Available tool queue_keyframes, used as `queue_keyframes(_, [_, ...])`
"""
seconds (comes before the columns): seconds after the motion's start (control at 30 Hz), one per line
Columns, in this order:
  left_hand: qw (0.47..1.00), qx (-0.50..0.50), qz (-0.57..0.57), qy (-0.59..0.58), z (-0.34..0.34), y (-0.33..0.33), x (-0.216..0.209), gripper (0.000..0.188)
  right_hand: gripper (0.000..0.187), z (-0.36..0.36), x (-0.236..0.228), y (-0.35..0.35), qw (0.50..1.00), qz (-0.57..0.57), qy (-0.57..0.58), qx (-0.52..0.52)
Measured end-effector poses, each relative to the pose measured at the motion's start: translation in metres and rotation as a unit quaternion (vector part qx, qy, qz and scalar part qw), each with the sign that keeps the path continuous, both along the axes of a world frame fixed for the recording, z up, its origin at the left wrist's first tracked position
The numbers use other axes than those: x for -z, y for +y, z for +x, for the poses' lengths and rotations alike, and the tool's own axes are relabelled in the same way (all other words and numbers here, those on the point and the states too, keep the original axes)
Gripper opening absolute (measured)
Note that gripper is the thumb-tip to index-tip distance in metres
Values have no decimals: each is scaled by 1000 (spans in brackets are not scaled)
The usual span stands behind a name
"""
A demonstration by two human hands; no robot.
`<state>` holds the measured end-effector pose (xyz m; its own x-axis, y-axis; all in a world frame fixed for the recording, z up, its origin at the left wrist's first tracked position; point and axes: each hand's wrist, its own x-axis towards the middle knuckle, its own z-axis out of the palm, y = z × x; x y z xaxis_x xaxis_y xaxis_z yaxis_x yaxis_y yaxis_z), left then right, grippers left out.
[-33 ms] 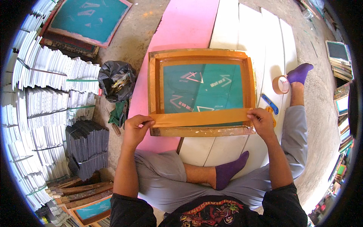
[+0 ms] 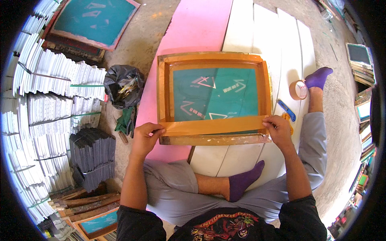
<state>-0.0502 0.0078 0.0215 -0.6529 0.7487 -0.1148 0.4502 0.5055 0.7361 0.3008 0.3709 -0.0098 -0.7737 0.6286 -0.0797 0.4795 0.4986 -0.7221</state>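
A silk-screen frame (image 2: 213, 56) with brown tape along its wooden sides lies flat in front of me. Its teal mesh (image 2: 241, 105) bears pale triangle shapes and lettering. Across the frame's near side stretches a strip of brown packing tape (image 2: 213, 125), pulled straight between my two hands. My left hand (image 2: 145, 136) pinches its left end by the frame's near left corner. At the near right corner, the other end is pinched by my right hand (image 2: 278, 130). Below the strip, the near wooden bar (image 2: 217, 140) shows bare and paint-spotted.
Right of the frame lie a tape roll (image 2: 298, 89), a blue cutter (image 2: 286, 110) and a yellow tool (image 2: 290, 122) partly behind my right hand. The board beneath is pink (image 2: 193, 28) and white. Bundled paper stacks (image 2: 52, 108) and a black bag (image 2: 124, 86) stand left.
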Motion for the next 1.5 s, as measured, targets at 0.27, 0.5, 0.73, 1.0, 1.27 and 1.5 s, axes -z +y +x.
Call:
queue_keyframes(0.27, [997, 40, -51, -41, 14, -9, 8, 12, 17, 25, -3, -18, 997, 26, -72, -4])
queue_keyframes(0.5, [989, 111, -67, -75, 26, -14, -11, 12, 10, 49, -25, -37, 993, 6, -119, -19])
queue_keyframes(0.73, [986, 126, -105, -23, 14, 7, -17, 16, 11, 37, -21, -31, 996, 16, -83, -15])
queue_keyframes(1.0, [982, 122, -140, -24, 14, 0, 0, 16, 17, 20, -19, -20, 987, 10, -154, -51])
queue_keyframes(1.27, [978, 137, -160, -4, 15, 1, 8, 17, 14, 16, -22, -26, 989, 9, -142, -40])
queue_keyframes(1.5, [975, 144, -163, 43, 20, -4, 12, 15, 16, 12, -26, -23, 987, 34, -146, -64])
